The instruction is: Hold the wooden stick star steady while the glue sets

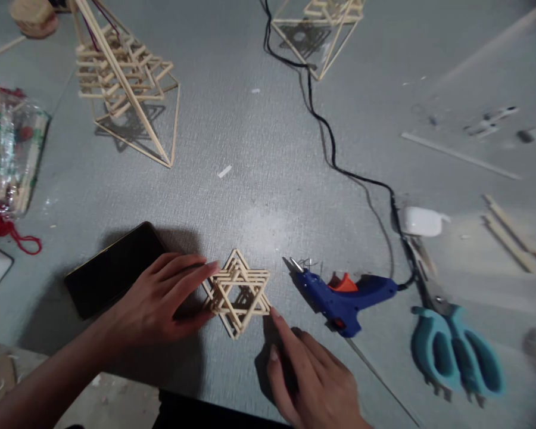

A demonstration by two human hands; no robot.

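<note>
A six-pointed star of stacked wooden sticks lies on the grey table in front of me. My left hand holds its left side, index finger at the upper left and thumb at the lower left. With the index finger stretched out, my right hand touches the star's right lower corner; its thumb is apart from that finger. Just right of the star, a blue glue gun with an orange trigger rests on its side, nozzle toward the star. A black phone lies beside my left hand.
Teal-handled scissors and a white case lie at right, near the black cord. Stick frames stand at the back: a left one and a right one. Bagged sticks lie far left.
</note>
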